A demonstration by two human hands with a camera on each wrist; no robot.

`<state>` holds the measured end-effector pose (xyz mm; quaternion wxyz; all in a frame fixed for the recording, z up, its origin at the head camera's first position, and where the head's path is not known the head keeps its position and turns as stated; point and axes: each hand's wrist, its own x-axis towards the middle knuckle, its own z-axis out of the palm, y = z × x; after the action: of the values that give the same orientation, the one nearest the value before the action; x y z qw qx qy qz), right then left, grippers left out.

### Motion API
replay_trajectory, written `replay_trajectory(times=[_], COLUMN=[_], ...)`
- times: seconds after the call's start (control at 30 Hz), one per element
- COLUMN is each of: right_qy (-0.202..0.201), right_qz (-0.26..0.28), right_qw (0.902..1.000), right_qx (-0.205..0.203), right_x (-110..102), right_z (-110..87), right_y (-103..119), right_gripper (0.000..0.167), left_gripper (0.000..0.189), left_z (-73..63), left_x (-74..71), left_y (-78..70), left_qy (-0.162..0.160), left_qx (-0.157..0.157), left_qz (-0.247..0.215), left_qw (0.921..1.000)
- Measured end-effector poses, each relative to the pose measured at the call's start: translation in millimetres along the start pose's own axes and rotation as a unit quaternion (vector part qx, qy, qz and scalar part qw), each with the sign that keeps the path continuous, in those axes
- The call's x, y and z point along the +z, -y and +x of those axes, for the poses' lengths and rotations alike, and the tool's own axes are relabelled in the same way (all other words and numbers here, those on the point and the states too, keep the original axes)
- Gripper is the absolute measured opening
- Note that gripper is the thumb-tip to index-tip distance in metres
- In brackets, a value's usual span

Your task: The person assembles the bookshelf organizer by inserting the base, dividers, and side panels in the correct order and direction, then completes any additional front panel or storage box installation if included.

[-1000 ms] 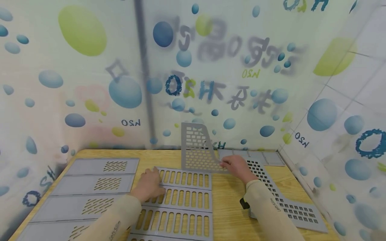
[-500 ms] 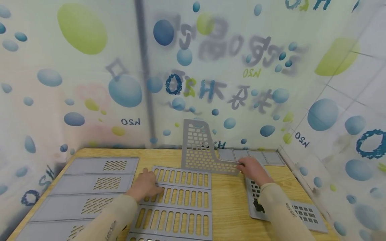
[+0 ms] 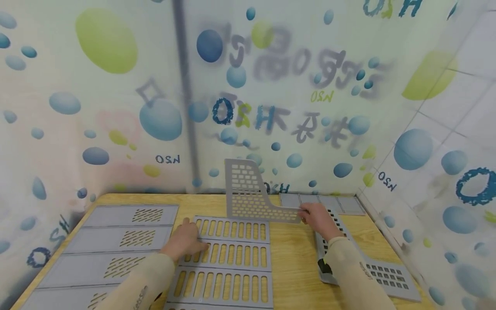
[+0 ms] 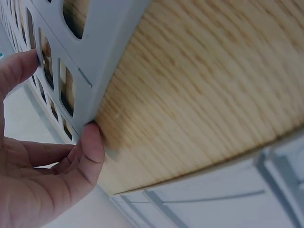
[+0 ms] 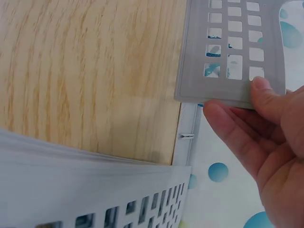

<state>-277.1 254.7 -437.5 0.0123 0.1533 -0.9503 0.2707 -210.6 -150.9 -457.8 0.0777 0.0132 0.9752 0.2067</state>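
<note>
A thin grey L-shaped panel (image 3: 248, 193) with brick-like holes stands upright, its lower edge overlapping the back of the slotted panels. My right hand (image 3: 319, 219) pinches its low right end between thumb and fingers; in the right wrist view the thumb (image 5: 267, 97) lies over the corner. Grey slotted panels (image 3: 232, 230) lie in rows in the middle of the wooden table. At their left edge is my left hand (image 3: 185, 241), holding that edge. In the left wrist view its thumb (image 4: 21, 70) rests at a slot and a fingertip (image 4: 91, 137) touches the panel's corner.
Flat grey panels with slanted slits (image 3: 139, 237) lie in rows on the left of the table (image 3: 294, 267). Panels with square holes (image 3: 391, 275) lie at the right, partly under my right sleeve. Plain grey panels (image 3: 329, 203) sit at the back right, near the patterned curtain (image 3: 217, 176).
My right hand has slid from the L-shaped panel's inner curve to its right end. That panel has shifted slightly left. My left hand has moved a little left along the slotted panels' edge.
</note>
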Motion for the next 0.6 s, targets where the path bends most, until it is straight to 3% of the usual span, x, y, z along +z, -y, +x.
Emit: replay_trajectory(times=[0.17,0.37,0.6], right_qy=[0.014,0.012,0.011], right_qz=[0.049,0.037,0.032], right_qw=[0.9984,0.9992,0.9991], right_qx=[0.025,-0.013,-0.025], right_x=[4.4,17.5,29.6], right_z=[4.0,13.8,25.7], right_y=[-1.8,6.1,30.6], right_gripper=[0.028,0.034,0.036], left_gripper=[0.043,0.042,0.044], left_z=[0.4,1.5,2.3], left_x=[-0.8,3.7,3.8], left_y=[-0.5,0.0,-2.6], left_qy=[0.006,0.004,-0.001], left_qx=[0.003,0.008,0.019], left_qz=[0.003,0.002,0.008], left_qw=[1.0,1.0,0.9998])
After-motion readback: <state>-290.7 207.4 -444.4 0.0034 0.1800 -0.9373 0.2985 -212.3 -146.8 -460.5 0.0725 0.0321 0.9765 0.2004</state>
